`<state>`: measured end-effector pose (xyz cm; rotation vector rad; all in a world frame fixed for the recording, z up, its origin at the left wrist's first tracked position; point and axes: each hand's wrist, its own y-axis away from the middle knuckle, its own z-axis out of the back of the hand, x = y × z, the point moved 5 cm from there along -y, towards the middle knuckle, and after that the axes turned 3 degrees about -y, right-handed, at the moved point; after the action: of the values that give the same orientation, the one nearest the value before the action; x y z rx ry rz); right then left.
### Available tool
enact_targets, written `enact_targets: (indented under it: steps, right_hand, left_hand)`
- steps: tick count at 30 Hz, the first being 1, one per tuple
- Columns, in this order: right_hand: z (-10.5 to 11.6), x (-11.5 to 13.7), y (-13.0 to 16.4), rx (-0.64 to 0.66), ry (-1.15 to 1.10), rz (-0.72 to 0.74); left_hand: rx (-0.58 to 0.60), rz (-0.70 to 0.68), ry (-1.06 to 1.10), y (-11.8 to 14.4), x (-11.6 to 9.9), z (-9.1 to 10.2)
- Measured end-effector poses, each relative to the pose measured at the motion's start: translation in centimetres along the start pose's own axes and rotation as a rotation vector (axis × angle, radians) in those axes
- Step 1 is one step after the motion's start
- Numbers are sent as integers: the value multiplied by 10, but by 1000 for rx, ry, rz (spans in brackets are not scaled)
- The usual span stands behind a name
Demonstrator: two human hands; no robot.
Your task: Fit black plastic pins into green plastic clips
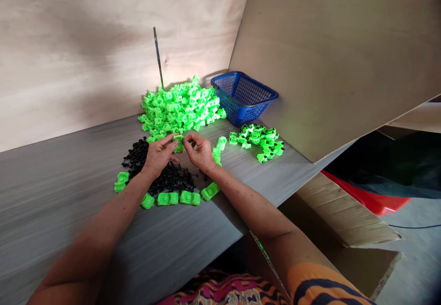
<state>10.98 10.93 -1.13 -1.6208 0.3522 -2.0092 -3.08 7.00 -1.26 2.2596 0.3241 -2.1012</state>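
My left hand (159, 154) is closed on a small green toy car body (178, 138), held up above the table. At the right edge of that piece, my right hand (199, 150) has its thumb and fingertips pinched together; what they grip is too small to make out. Beneath both hands spreads a pile of black wheel axles (170, 179). Several green car bodies lie in an arc around this pile, among them one (167, 198) at the front and one (210, 191) below my right wrist.
A large heap of green car bodies (181, 107) rests against the back board. Beside it stands a blue plastic basket (253, 110). Green cars with black wheels (258, 139) lie in front of the basket. A thin dark strip (157, 57) sticks up behind the heap. Cardboard boxes (347, 213) stand below the table's right edge.
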Motion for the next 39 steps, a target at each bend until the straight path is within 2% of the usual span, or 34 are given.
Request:
enact_targets:
  steps: [14,19,22,25,29,31,34,39]
  right_hand:
    - [-2,6,2,-7,51,68]
    - [-8,-1,2,11,69,21]
    - [-3,2,-3,42,52,6]
    - [9,8,-9,185,157,5]
    - [7,6,0,607,482,-52]
    - [0,3,9,737,562,-54]
    - [-16,1,20,797,537,-18]
    - [-32,-3,20,723,372,25]
  left_hand:
    - [-26,-67,-77,-3,-3,6]
    - [-3,-13,-25,-4,4,5]
    - [21,42,72,-6,9,2]
    - [26,93,156,-8,8,4]
    - [-21,155,198,-12,6,12]
    - [-22,181,208,-12,7,14]
    - [1,193,219,-12,7,13]
    - [-2,181,220,-10,8,11]
